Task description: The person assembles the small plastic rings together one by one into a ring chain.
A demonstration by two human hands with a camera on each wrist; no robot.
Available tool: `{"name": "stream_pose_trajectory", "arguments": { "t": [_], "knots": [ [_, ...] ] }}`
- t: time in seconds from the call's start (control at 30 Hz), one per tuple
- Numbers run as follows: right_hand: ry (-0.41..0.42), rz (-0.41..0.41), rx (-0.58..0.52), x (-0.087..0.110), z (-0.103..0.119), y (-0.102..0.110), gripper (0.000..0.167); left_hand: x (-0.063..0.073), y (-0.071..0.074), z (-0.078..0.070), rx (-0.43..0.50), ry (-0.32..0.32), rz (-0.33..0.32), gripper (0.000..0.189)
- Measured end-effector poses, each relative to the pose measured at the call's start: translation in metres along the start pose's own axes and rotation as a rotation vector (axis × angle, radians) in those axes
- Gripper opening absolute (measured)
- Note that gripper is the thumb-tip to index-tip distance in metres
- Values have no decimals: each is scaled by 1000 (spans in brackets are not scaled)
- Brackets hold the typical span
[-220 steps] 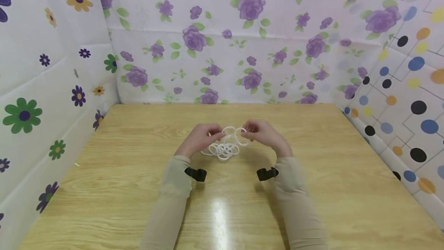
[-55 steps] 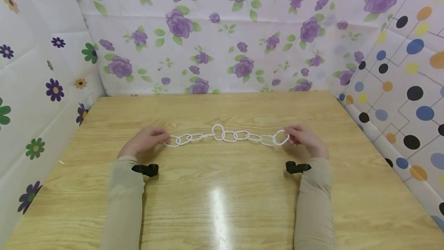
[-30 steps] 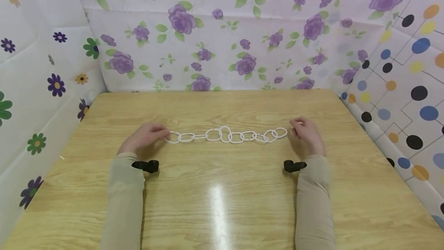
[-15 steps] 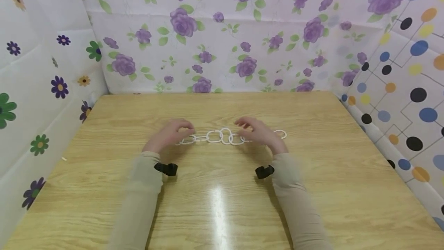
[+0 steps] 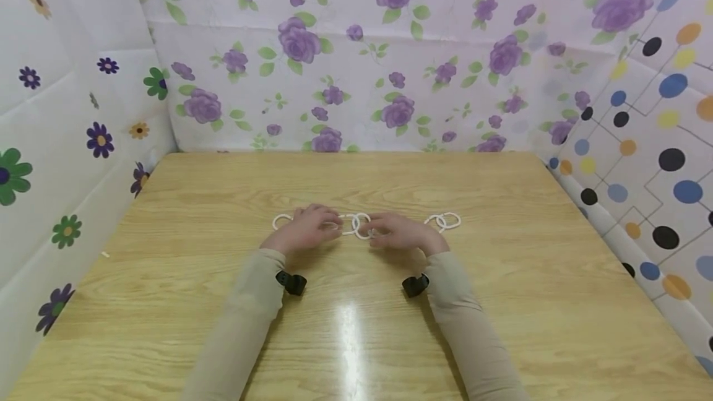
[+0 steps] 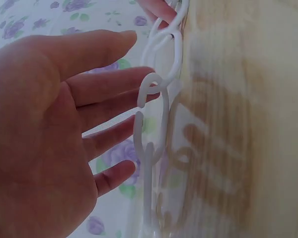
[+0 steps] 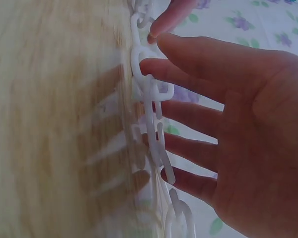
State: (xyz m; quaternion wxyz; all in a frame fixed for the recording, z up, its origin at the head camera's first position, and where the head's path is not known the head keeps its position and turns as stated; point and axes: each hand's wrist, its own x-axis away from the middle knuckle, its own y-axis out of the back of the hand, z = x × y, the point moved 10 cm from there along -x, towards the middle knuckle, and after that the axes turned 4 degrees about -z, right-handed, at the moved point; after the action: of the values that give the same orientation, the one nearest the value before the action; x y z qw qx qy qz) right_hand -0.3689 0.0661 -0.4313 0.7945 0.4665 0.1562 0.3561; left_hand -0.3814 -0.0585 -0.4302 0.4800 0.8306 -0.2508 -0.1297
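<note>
A chain of white plastic links [image 5: 355, 224] lies stretched sideways across the table, some links hidden under the hands. My left hand [image 5: 305, 229] is over its left half, fingers loosely spread. In the left wrist view, those fingers [image 6: 107, 106] extend just behind the links and seem to touch them. My right hand [image 5: 402, 232] covers part of the right half. Its relaxed fingers [image 7: 188, 111] reach along the far side of the chain in the right wrist view, close to or touching it. Neither hand pinches a link. Both chain ends stick out past the hands.
The wooden table [image 5: 345, 314] is bordered by a purple-flowered sheet [image 5: 356, 79] behind and patterned sheets at both sides. A small white scrap [image 5: 105, 254] lies near the left edge. Black wrist cameras [image 5: 293, 283] are strapped to both sleeves.
The bunched chain was pulled out into a line by its ends. Both hands then let go and moved inward to its middle links.
</note>
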Motion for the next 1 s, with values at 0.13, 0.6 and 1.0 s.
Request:
{"name": "stream_pose_trajectory", "arguments": {
  "t": [0.13,0.6,1.0],
  "knots": [
    [6,-2,-29,2,-1,0,37,1,-1,-2,1,8,-1,40],
    [-89,-69,-158,17,-24,23,25,12,24,0,44,-65,-58,33],
    [-421,-359,-182,110,-121,75,33,56,63,79,104,232,-101,36]
  ]
}}
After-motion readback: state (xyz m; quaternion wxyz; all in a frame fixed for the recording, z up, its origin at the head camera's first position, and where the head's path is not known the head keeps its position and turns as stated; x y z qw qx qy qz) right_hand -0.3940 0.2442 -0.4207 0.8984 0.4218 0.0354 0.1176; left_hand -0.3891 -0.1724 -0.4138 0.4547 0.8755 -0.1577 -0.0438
